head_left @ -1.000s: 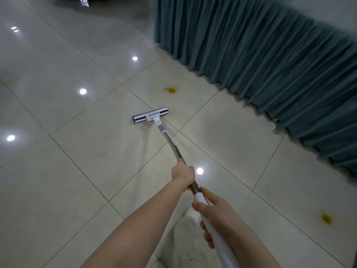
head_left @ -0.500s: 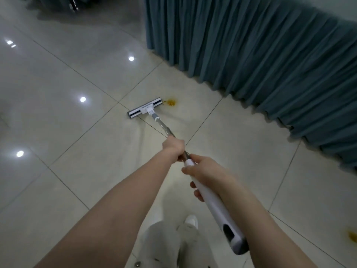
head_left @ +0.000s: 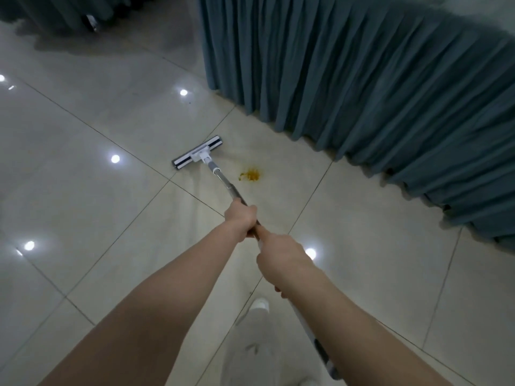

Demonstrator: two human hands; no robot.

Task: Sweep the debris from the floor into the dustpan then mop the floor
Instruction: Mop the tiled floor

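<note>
Clamped on the mop point(head_left: 226, 187), both hands: right hand point(head_left: 281, 256) nearer the body, fingers wrapped round the white top section; left hand point(head_left: 241, 218) just ahead of it, fisted round the metal pole. Hands close together, arms stretched forward.

Below the arms: pale trouser leg point(head_left: 257, 346), white shoe point(head_left: 260, 303) toe forward on the tile.

Pole slopes down and away to the left. Mop head point(head_left: 198, 156) flat on the floor point(head_left: 83, 196), set at a slant. Yellow-orange stain point(head_left: 250, 174) lies right of the pole, near the head but apart from it.

Edges: blue-grey curtain point(head_left: 362, 93) closes the whole right side, pleated hem down at floor level, running diagonally away. Left side is open tile.

Surface: large pale glossy tiles, thin dark joints, round light spots point(head_left: 115, 159) mirrored in them. Dim room. Far top left, a dark shape, too murky to tell.
</note>
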